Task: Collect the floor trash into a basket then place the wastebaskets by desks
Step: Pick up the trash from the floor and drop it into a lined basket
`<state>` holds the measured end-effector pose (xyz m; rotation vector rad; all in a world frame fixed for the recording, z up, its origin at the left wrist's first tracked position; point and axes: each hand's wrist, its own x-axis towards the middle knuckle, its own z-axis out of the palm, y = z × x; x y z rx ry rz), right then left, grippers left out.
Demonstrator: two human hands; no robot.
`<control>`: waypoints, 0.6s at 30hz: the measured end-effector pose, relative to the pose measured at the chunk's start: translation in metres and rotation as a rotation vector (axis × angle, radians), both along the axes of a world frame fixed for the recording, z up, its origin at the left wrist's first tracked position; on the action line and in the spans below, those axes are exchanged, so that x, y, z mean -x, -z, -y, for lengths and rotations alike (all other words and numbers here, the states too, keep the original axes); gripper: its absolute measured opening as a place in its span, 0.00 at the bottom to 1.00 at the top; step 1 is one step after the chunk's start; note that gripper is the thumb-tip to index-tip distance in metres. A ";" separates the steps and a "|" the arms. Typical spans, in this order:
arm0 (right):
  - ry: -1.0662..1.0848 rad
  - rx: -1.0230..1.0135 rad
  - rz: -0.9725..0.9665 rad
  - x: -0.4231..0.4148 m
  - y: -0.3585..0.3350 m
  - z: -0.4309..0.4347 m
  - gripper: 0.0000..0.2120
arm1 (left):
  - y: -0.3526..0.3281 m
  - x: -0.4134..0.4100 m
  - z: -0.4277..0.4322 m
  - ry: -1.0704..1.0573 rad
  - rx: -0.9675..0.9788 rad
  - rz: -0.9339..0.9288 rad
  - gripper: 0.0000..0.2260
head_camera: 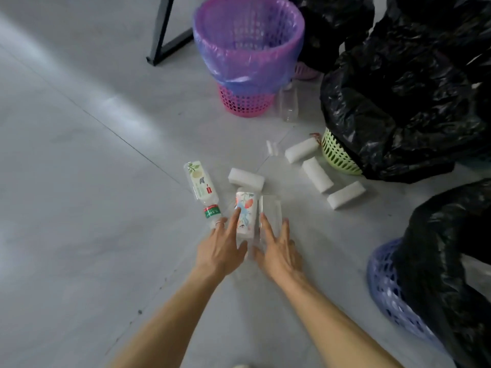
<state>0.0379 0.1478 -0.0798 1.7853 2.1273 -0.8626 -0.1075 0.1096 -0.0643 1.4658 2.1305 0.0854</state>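
Pink basket (247, 102) with a purple liner (247, 57) stands at 12 o'clock from the hands; what shows of its inside looks empty, so my read is collection has barely begun.

Trash on the floor (79, 181):
- floral bottle (245, 211) and clear container (271, 208), side by side, directly ahead of the hands
- green-label bottle (202, 187), at 11 o'clock, just beside the floral one
- four foam blocks (317, 175); one touches the top end of the floral bottle, three lie at 1–2 o'clock near the green basket (337, 155)
- clear bottle (288, 104), upright, just beside the pink basket at its 4 o'clock
- small clear piece (272, 148) at 12–1 o'clock; too blurred to identify

Left hand (223, 245): fingers (235, 219) straight and spread, tips on the floral bottle, nothing gripped. Right hand (279, 248): fingers (265, 224) straight and spread on the clear container, no grasp closed yet.

Step in hand, as I judge it: gather those two pieces, one per hand.

Left to do: every piece into a basket; then the placing; the green basket and the blue basket (388, 288), both under black bags (411, 102), cluster at 1–4 o'clock; only the pink one sits near a desk leg (164, 30).
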 end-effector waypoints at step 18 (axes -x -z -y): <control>0.289 -0.160 -0.485 -0.064 -0.187 -0.085 0.31 | -0.067 -0.026 -0.103 -0.135 -0.140 0.207 0.23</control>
